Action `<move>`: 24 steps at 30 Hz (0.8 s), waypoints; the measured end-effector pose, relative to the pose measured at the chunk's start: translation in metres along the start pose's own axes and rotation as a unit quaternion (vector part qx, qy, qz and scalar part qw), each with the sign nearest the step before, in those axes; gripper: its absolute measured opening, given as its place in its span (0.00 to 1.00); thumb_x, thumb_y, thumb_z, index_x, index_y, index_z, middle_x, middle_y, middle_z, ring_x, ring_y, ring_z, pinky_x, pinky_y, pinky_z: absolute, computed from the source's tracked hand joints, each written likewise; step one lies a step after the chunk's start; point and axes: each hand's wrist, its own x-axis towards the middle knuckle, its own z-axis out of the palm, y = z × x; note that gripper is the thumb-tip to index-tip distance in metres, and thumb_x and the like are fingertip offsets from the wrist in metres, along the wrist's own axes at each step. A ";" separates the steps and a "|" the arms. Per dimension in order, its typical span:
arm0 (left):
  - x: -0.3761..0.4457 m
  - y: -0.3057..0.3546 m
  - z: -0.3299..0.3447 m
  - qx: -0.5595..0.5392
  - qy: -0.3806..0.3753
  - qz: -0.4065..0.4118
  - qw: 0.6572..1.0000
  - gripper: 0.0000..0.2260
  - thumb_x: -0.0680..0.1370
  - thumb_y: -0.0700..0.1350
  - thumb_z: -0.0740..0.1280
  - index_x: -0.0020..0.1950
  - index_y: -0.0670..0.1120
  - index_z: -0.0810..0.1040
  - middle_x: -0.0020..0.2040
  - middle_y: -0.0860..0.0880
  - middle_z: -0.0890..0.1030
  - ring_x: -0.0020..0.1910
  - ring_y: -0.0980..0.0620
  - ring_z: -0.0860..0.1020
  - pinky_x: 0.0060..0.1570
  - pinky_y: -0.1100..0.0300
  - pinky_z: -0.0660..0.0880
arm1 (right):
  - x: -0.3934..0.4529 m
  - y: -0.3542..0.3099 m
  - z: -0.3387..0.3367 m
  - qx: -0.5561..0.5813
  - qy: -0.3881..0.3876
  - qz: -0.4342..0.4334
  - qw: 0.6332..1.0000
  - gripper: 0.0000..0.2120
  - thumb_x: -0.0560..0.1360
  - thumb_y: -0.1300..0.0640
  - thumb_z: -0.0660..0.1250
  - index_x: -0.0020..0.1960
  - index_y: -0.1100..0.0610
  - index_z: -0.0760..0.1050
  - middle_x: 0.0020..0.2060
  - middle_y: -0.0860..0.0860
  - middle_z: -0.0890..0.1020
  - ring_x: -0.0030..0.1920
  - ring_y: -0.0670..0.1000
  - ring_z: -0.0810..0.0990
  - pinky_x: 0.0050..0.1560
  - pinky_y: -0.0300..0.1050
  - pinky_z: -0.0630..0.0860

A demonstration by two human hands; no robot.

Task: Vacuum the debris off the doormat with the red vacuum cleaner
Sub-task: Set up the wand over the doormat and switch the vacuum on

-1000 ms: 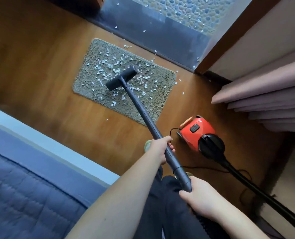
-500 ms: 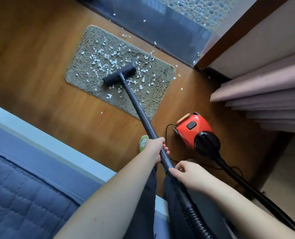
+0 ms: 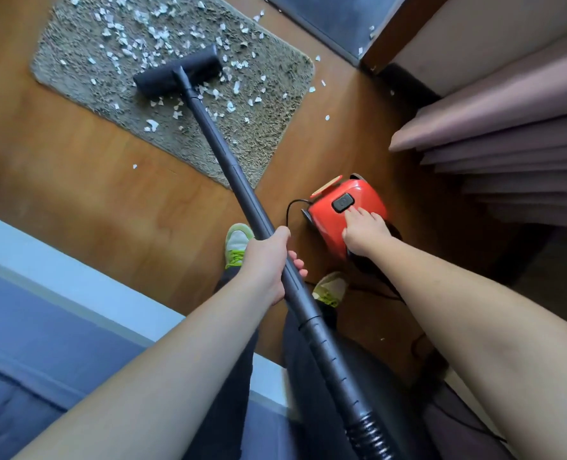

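Head view: the left hand [image 3: 266,260] is wrapped around the black wand [image 3: 229,161], fingers curled about the tube near its middle. The wand runs from the ribbed hose [image 3: 371,433] at 6 o'clock up toward 11 o'clock, ending in the floor nozzle [image 3: 179,74]. The nozzle rests flat on the doormat [image 3: 268,134], near the mat's centre. The doormat lies on the wooden floor [image 3: 76,167] at 11 to 12 o'clock and carries scattered pale debris [image 3: 136,44], densest beyond the nozzle; a few flakes lie on the floor beside the mat edges. The red vacuum cleaner [image 3: 358,194] sits on the floor at 3 o'clock of the mat's near corner, close to the curtain [image 3: 507,134]. The right hand [image 3: 365,230] rests on top of the red body with fingers extended, fingertips touching the near edge of the black button [image 3: 342,203]; it grips nothing. Two green-laced shoes [image 3: 237,240] stand just beside the wand, below the left hand. A blue bed [image 3: 43,327] occupies the 8 o'clock region.
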 end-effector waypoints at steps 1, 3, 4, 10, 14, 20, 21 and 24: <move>0.003 -0.001 0.000 -0.005 -0.007 -0.005 1.000 0.06 0.79 0.44 0.66 0.51 0.44 0.72 0.37 0.45 0.72 0.30 0.50 0.73 0.30 0.60 0.77 | 0.012 0.002 0.007 -0.023 -0.006 -0.010 1.000 0.26 0.82 0.55 0.48 0.80 0.57 0.51 0.79 0.53 0.53 0.79 0.53 0.52 0.78 0.53 0.49; 0.009 -0.002 -0.001 -0.014 -0.026 -0.018 0.999 0.10 0.79 0.45 0.67 0.56 0.43 0.73 0.39 0.45 0.73 0.31 0.50 0.75 0.27 0.59 0.78 | 0.035 0.006 0.017 -0.052 -0.007 -0.025 0.998 0.27 0.83 0.56 0.48 0.80 0.56 0.47 0.80 0.52 0.49 0.79 0.52 0.48 0.78 0.52 0.47; 0.012 -0.002 -0.001 -0.016 -0.035 -0.024 0.999 0.11 0.78 0.45 0.68 0.57 0.42 0.73 0.39 0.45 0.74 0.31 0.50 0.76 0.26 0.59 0.77 | 0.045 0.008 0.020 -0.056 -0.007 -0.028 0.998 0.28 0.82 0.56 0.49 0.80 0.56 0.46 0.80 0.52 0.48 0.79 0.52 0.48 0.78 0.52 0.47; 0.018 -0.004 0.004 -0.031 -0.048 -0.031 0.998 0.12 0.78 0.46 0.70 0.57 0.42 0.73 0.39 0.44 0.75 0.31 0.50 0.76 0.25 0.59 0.76 | 0.061 0.023 0.033 -0.087 -0.012 -0.027 0.996 0.33 0.81 0.54 0.59 0.80 0.55 0.46 0.80 0.52 0.48 0.79 0.53 0.47 0.78 0.52 0.47; 0.020 -0.004 0.006 -0.029 -0.044 -0.025 0.998 0.17 0.77 0.45 0.70 0.63 0.43 0.71 0.40 0.44 0.75 0.31 0.49 0.77 0.25 0.57 0.77 | 0.063 0.020 0.034 -0.135 0.020 -0.036 0.990 0.29 0.83 0.50 0.54 0.80 0.55 0.49 0.80 0.52 0.51 0.79 0.53 0.47 0.78 0.52 0.43; 0.023 0.000 0.007 -0.017 -0.043 -0.023 0.999 0.15 0.77 0.44 0.70 0.61 0.43 0.71 0.40 0.44 0.75 0.31 0.50 0.77 0.25 0.57 0.77 | 0.067 0.020 0.035 -0.176 0.023 -0.045 0.983 0.28 0.83 0.49 0.49 0.80 0.55 0.49 0.80 0.53 0.51 0.79 0.54 0.47 0.77 0.54 0.40; 0.023 -0.001 0.007 -0.019 -0.045 -0.023 0.999 0.15 0.78 0.44 0.70 0.61 0.43 0.71 0.39 0.44 0.75 0.30 0.50 0.77 0.25 0.57 0.77 | 0.067 0.021 0.036 -0.183 0.025 -0.046 0.982 0.28 0.83 0.48 0.50 0.80 0.54 0.48 0.80 0.53 0.51 0.79 0.54 0.47 0.77 0.55 0.40; 0.025 -0.001 0.007 -0.020 -0.044 -0.018 0.999 0.16 0.78 0.44 0.70 0.63 0.44 0.71 0.39 0.44 0.75 0.29 0.50 0.77 0.25 0.56 0.77 | 0.068 0.023 0.038 -0.198 0.025 -0.048 0.979 0.32 0.82 0.46 0.56 0.80 0.54 0.47 0.80 0.53 0.51 0.79 0.55 0.46 0.76 0.56 0.38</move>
